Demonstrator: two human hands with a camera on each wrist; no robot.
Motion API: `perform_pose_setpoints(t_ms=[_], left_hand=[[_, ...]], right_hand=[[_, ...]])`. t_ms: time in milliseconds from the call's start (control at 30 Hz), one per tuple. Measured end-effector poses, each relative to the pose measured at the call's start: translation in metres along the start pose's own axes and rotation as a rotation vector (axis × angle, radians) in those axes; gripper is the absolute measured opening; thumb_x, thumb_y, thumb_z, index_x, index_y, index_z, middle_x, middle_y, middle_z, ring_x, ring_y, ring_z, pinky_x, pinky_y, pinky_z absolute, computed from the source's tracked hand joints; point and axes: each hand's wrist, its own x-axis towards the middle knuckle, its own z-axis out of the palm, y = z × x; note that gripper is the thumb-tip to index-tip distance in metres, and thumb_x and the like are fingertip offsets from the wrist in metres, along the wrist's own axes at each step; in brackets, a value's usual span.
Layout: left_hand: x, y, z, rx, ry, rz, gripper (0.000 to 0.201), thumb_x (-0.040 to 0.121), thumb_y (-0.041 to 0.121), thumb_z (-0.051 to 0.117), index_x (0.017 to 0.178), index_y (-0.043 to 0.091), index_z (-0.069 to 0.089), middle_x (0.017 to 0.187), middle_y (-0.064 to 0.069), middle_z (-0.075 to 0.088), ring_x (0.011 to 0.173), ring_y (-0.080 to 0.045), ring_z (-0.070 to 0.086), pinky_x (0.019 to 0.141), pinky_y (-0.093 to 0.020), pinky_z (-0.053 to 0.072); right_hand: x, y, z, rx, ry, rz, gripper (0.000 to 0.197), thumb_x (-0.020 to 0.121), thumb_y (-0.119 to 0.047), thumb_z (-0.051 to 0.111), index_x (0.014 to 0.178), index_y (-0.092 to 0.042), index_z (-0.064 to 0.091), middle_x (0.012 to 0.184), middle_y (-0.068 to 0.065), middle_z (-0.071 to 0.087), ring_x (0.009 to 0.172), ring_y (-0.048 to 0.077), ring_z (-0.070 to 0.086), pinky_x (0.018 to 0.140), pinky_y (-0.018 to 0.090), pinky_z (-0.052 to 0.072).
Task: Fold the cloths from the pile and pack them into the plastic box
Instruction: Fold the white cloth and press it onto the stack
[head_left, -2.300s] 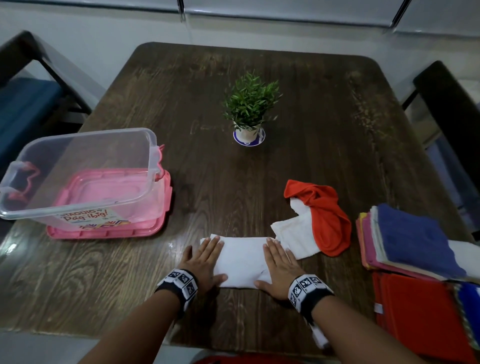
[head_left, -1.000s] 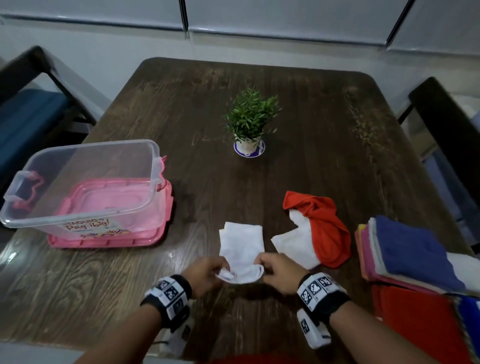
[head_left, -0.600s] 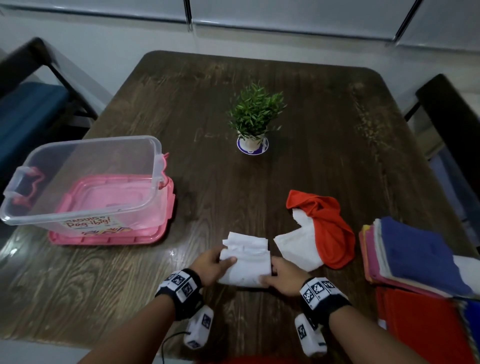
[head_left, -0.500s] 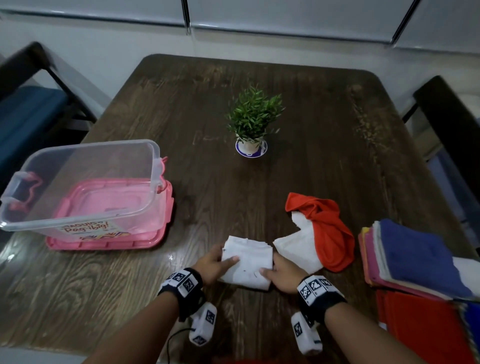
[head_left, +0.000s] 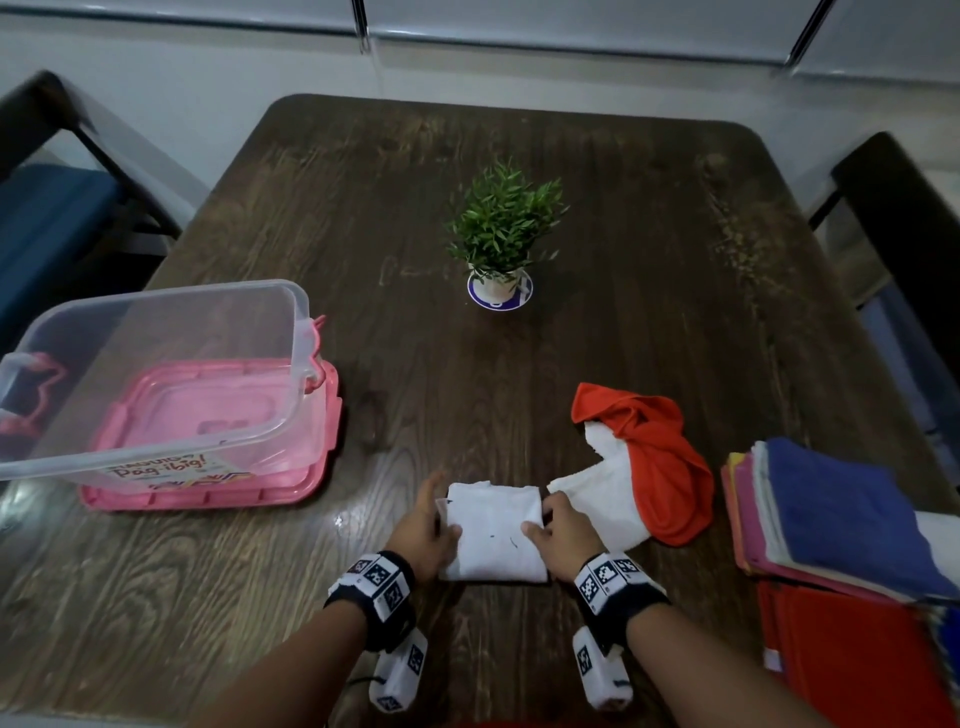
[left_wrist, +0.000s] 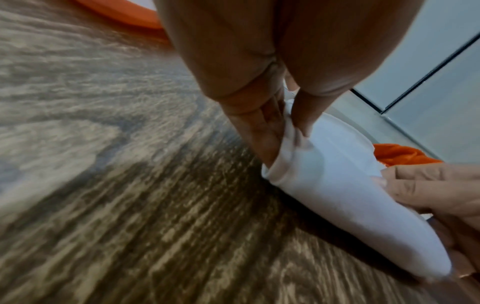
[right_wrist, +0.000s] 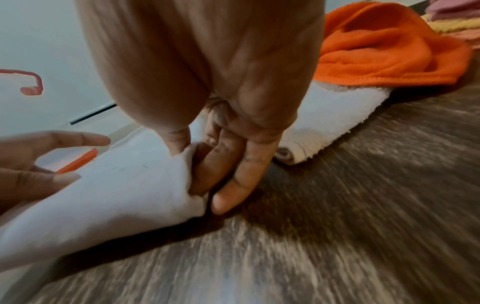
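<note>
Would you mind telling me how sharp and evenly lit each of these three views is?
Head view: dim, edges darkened and bowed by the wide lens, glare on the table near the plastic box. Left wrist view: the wood grain smears with motion blur; the white cloth is fairly clear. Right wrist view: similar streaking, the right hand looming large and soft.

On the bench (head_left: 649, 270): 1 clear plastic box (head_left: 156, 374), 1 pink lid (head_left: 218, 493) under it, 1 potted plant (head_left: 501, 239). Loose cloths: 2 white, 1 folded (head_left: 493, 530) and 1 unfolded (head_left: 597, 493), plus 1 orange cloth (head_left: 654, 457). 1 stack of cloths (head_left: 841, 514); its count cannot be told. 2 chairs.
</note>
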Motion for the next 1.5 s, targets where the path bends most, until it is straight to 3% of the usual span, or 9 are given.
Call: perform_pose_setpoints(t_ms=[233,367,500,600,767,900,1100,1333,1500], left_hand=[[0.001,-0.001,0.01,0.511,0.295,0.293,0.04,0.089,0.033,0.053,0.128,0.026,0.045,0.137,-0.006,0.038,0.111,-0.027,0.055,0.084,-0.039,0.052],[-0.003,-0.012,0.026,0.823,0.004,0.415,0.063,0.094,0.048,0.032,0.15,0.018,0.029,0.16,-0.003,0.021,0.144,-0.023,0.031,0.104,-0.043,0.042],[0.002,-0.015,0.028,0.835,-0.042,0.238,0.083,0.091,0.062,0.022,0.154,0.011,0.002,0.157,-0.002,-0.011,0.147,-0.015,0.001,0.114,-0.044,0.029],[0.007,-0.012,0.025,0.874,-0.143,0.129,0.096,0.078,0.072,0.006,0.152,0.015,-0.014,0.158,0.002,-0.024,0.147,-0.014,-0.015,0.117,-0.042,0.014],[0.017,0.018,0.014,0.808,-0.04,0.058,0.076,0.082,0.065,0.036,0.148,0.03,0.022,0.154,0.003,0.027,0.137,-0.024,0.031,0.104,-0.048,0.033],[0.021,0.033,0.012,0.786,-0.198,-0.033,0.07,0.069,0.053,0.069,0.132,0.038,0.044,0.132,0.0,0.048,0.121,-0.025,0.048,0.1,-0.044,0.041],[0.002,0.04,0.023,0.318,-0.296,0.09,0.025,0.064,0.044,0.071,0.081,0.031,0.058,0.091,0.009,0.066,0.083,-0.009,0.062,0.079,-0.032,0.053],[-0.01,0.108,0.045,-0.542,-0.08,0.043,0.064,0.053,0.036,0.085,0.109,0.015,0.06,0.101,-0.016,0.071,0.09,-0.031,0.069,0.075,-0.046,0.056],[-0.003,0.164,0.095,-0.705,-0.092,0.088,0.077,0.06,0.03,0.081,0.129,0.034,0.047,0.12,-0.007,0.063,0.107,-0.03,0.064,0.085,-0.048,0.056]], right_hand=[[-0.021,-0.01,0.001,-0.274,0.257,-0.512,0.046,0.083,-0.035,0.062,0.124,-0.025,0.043,0.138,0.0,0.037,0.126,0.022,0.043,0.105,0.04,0.042],[-0.02,-0.006,0.017,-0.633,-0.049,-0.635,0.079,0.096,-0.047,0.039,0.158,-0.016,0.002,0.164,-0.003,-0.019,0.151,0.018,-0.015,0.125,0.047,0.004],[-0.011,-0.003,0.017,-0.77,-0.153,-0.515,0.088,0.095,-0.062,0.032,0.157,-0.02,-0.014,0.154,-0.007,-0.035,0.151,0.018,-0.02,0.122,0.055,0.003],[-0.006,-0.005,0.012,-0.69,-0.137,-0.39,0.103,0.087,-0.07,0.046,0.157,-0.022,-0.013,0.163,-0.003,-0.027,0.152,0.023,-0.015,0.122,0.051,0.0],[-0.011,-0.013,0.002,-0.609,-0.073,-0.405,0.091,0.087,-0.056,0.058,0.157,-0.019,0.013,0.164,0.001,0.011,0.149,0.029,0.015,0.118,0.047,0.021],[-0.021,-0.008,-0.003,-0.517,-0.118,-0.339,0.07,0.086,-0.031,0.069,0.146,-0.017,0.035,0.142,0.01,0.042,0.125,0.034,0.045,0.105,0.046,0.041],[-0.048,0.022,-0.019,-0.234,-0.233,-0.269,0.031,0.075,-0.025,0.076,0.098,-0.011,0.061,0.105,0.015,0.06,0.097,0.032,0.061,0.077,0.033,0.046],[-0.066,0.051,-0.085,0.623,-0.009,-0.149,0.041,0.063,-0.038,0.07,0.1,-0.024,0.062,0.098,-0.002,0.072,0.096,0.019,0.068,0.092,0.045,0.053],[-0.079,0.082,-0.14,0.741,0.195,-0.114,0.038,0.085,-0.032,0.067,0.12,-0.031,0.054,0.118,-0.004,0.067,0.109,0.016,0.064,0.101,0.048,0.05]])
